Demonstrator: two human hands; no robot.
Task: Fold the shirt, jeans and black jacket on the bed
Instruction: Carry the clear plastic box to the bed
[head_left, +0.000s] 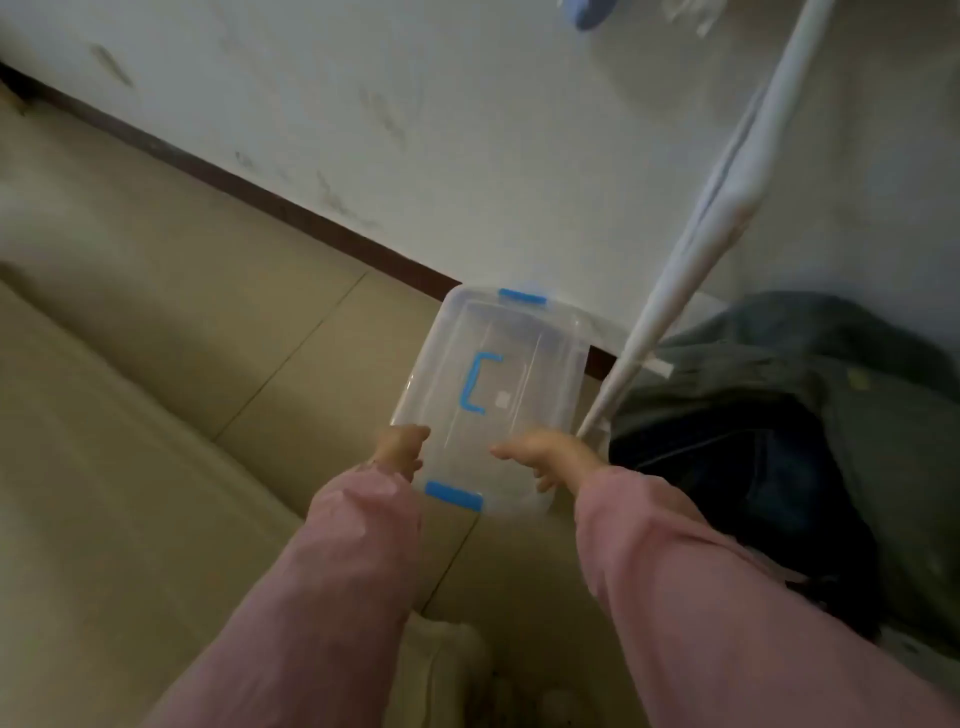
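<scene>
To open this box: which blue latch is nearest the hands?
The blue latch on the near end of the clear plastic box, between left hand and right hand; the other latch is at the far end.

Left sleeve (332, 571) long and pink, soft fabric creasing, right sleeve (701, 597) matching pink, cuffs bunching at the wrists, left hand (402, 448) and right hand (543, 453) bare

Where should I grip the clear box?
Likely best: the two long sides of the clear box, under the lid rim, from the near end, as the left hand and right hand grip it. The blue latches sit on the short ends, leaving the long sides free. The flat blue handle on the lid suits one hand from above.
</scene>
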